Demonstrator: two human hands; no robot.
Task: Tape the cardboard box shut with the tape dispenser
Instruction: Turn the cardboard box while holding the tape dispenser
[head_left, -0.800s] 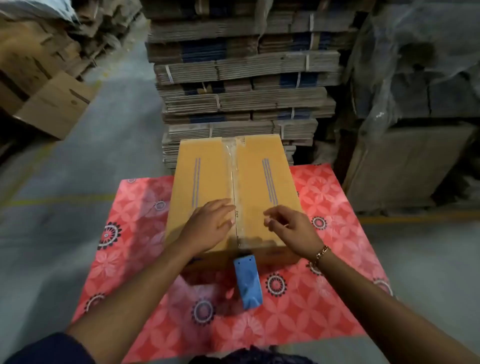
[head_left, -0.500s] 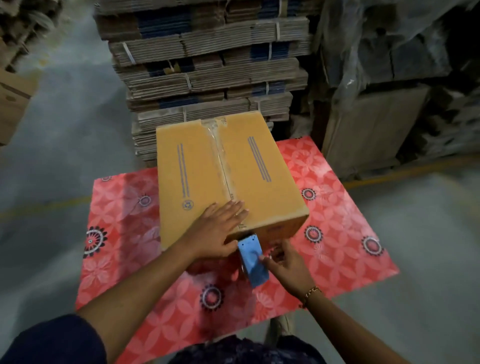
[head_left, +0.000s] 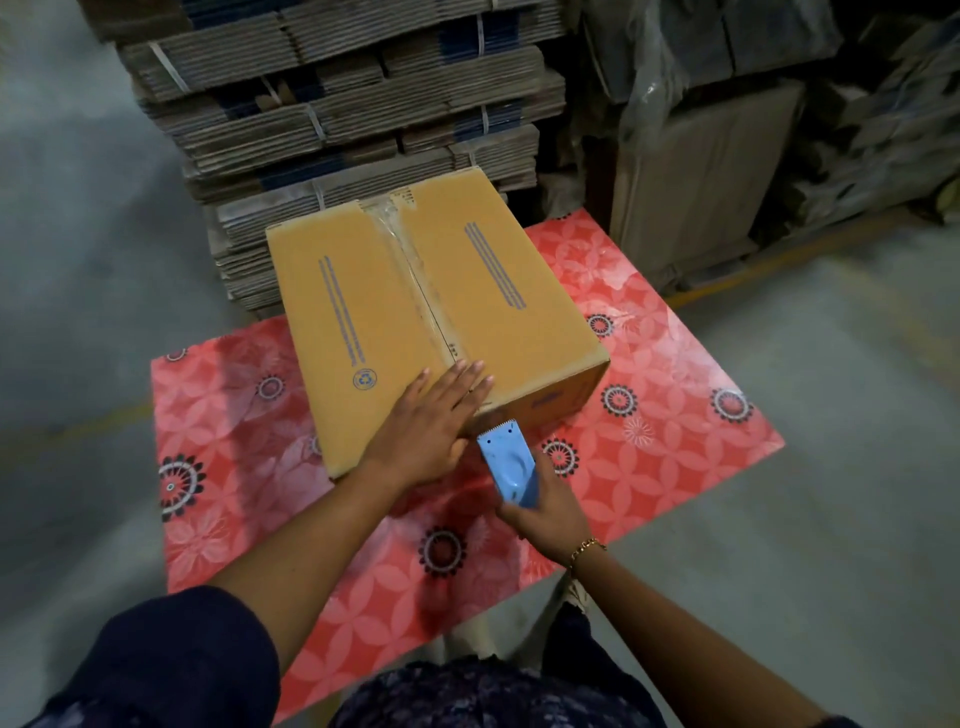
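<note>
A closed brown cardboard box (head_left: 363, 312) stands on a red flowered table (head_left: 649, 415), with clear tape (head_left: 410, 270) running along its centre seam. My left hand (head_left: 434, 423) lies flat with fingers spread on the box's near edge, over the end of the seam. My right hand (head_left: 548, 512) grips a blue tape dispenser (head_left: 509, 462) from below. The dispenser's toothed end points at the box's near side, just under the top edge.
Tall stacks of strapped flat cardboard (head_left: 337, 104) rise right behind the table. Plastic-wrapped cartons (head_left: 727, 130) stand at the back right. Grey concrete floor (head_left: 78, 260) surrounds the table, with a yellow line at the right.
My right hand came off the box top, went down to the blue dispenser at the near side and took hold of it. My left hand has flattened on the near edge. The view swung left.
</note>
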